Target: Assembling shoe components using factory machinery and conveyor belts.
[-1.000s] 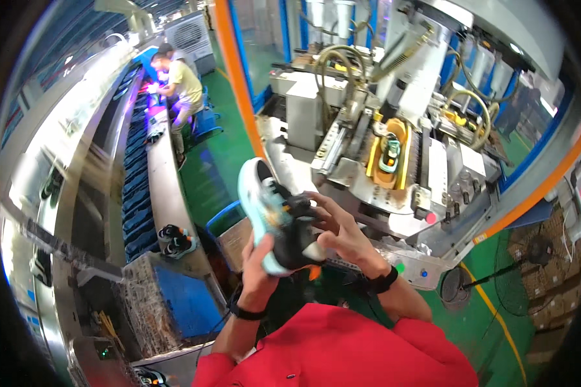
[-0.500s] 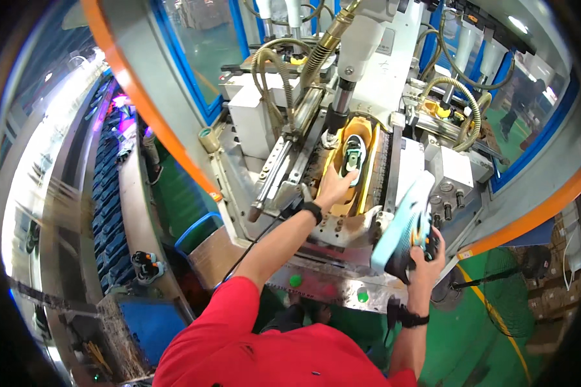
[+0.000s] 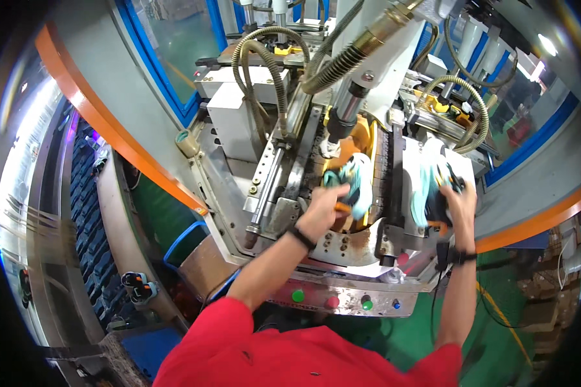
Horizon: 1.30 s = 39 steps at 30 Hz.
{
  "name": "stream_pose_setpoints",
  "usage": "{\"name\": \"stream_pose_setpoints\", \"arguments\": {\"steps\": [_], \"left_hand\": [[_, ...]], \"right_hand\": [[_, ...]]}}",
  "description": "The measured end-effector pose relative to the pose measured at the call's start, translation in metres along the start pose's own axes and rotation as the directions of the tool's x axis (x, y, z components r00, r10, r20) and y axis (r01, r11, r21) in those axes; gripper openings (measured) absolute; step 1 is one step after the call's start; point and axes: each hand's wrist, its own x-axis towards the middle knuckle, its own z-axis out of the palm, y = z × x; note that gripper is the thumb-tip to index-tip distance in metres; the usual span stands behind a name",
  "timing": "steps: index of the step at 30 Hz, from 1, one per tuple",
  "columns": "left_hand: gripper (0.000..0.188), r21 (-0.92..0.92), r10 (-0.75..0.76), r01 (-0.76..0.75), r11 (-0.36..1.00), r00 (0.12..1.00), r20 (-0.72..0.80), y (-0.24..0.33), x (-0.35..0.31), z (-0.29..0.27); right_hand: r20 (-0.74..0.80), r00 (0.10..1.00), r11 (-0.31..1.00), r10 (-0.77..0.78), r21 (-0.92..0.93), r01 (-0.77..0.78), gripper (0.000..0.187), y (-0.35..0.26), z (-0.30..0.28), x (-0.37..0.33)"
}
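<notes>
My left hand (image 3: 324, 209) is closed on a teal, black and white sports shoe (image 3: 361, 184) with an orange part by my fingers. The shoe is tilted over the yellow-lined cradle (image 3: 373, 145) of a press, below its dark vertical ram (image 3: 343, 122). My right hand (image 3: 459, 205) grips a second shoe (image 3: 425, 187), light teal and black, beside the cradle's right side, over a white block. Both shoes are blurred by motion. Whether the left one touches the cradle, I cannot tell.
Green and red buttons (image 3: 332, 302) line the machine's front panel. Thick ribbed hoses (image 3: 265, 48) arch over the left clamp. An orange-edged frame (image 3: 110, 138) flanks the machine. Further left, a conveyor (image 3: 87, 213) runs past a ledge holding a pair of shoes (image 3: 139, 288).
The left shoe has come out of its upright place in the cradle, tilted and moved nearer to me. My right hand has carried its shoe up and right. The view has shifted slightly.
</notes>
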Motion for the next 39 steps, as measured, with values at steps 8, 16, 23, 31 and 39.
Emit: {"name": "stream_pose_setpoints", "arguments": {"steps": [8, 16, 23, 31, 39], "left_hand": [[0.049, -0.002, 0.083, -0.083, 0.997, 0.996, -0.016, 0.011, -0.231, -0.099], [0.041, 0.029, 0.441, -0.487, 0.873, 0.761, -0.477, -0.022, -0.363, -0.166], [0.028, -0.058, 0.304, -0.580, 0.812, 0.506, -0.807, -0.090, -0.394, -0.178], [0.020, -0.192, 0.172, -0.512, 0.837, 0.579, -0.797, -0.100, -0.390, -0.149], [0.021, -0.034, 0.270, -0.520, 0.853, 0.497, -0.825, -0.102, -0.389, -0.123]], "right_hand": [[0.354, 0.934, 0.890, 0.036, -0.437, 0.131, 0.038, -0.064, 0.211, 0.071], [0.059, 0.976, 0.849, -0.208, -0.485, 0.211, 0.043, -0.006, 0.319, 0.043], [0.207, 0.704, 0.734, -0.679, 0.223, 0.642, 0.022, -0.068, 0.201, -0.163], [0.509, 0.490, 0.664, -0.708, 0.242, 0.708, 0.021, 0.093, 0.291, -0.324], [0.322, 0.529, 0.612, -0.785, 0.539, 0.579, 0.024, 0.001, 0.229, -0.269]]}}
